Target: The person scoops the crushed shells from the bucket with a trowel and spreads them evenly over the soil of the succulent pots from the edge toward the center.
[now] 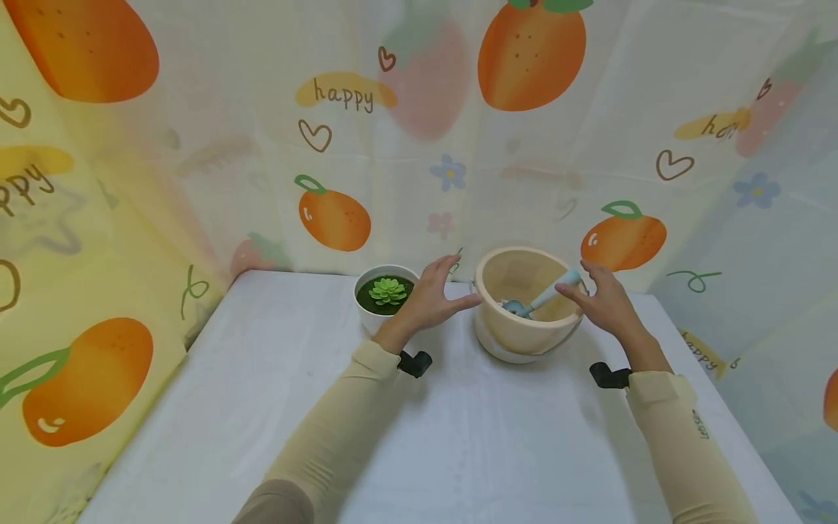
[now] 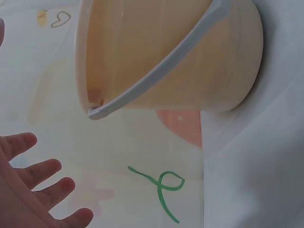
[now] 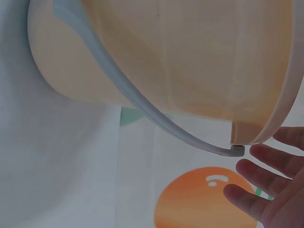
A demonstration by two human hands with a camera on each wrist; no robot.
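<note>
A cream bucket (image 1: 492, 331) stands upright near the back of the table, its pale grey handle (image 2: 161, 69) hanging down along the front. Inside leans a light blue tool with a thick handle (image 1: 553, 291), perhaps a small scoop or shovel; its lower end lies among bits at the bottom that I cannot make out. My left hand (image 1: 428, 297) is spread at the bucket's left, apart from it in the left wrist view. On the other side my right hand (image 1: 605, 300) has its fingers extended close by the rim (image 3: 285, 102); whether they touch it I cannot tell. Neither hand holds anything.
Behind my left hand sits a white pot (image 1: 374, 320) with a green succulent (image 1: 388, 291) in dark soil. A white cloth covers the table (image 1: 497, 451). Printed curtains (image 1: 406, 211) with oranges and hearts hang right behind the table and at both sides.
</note>
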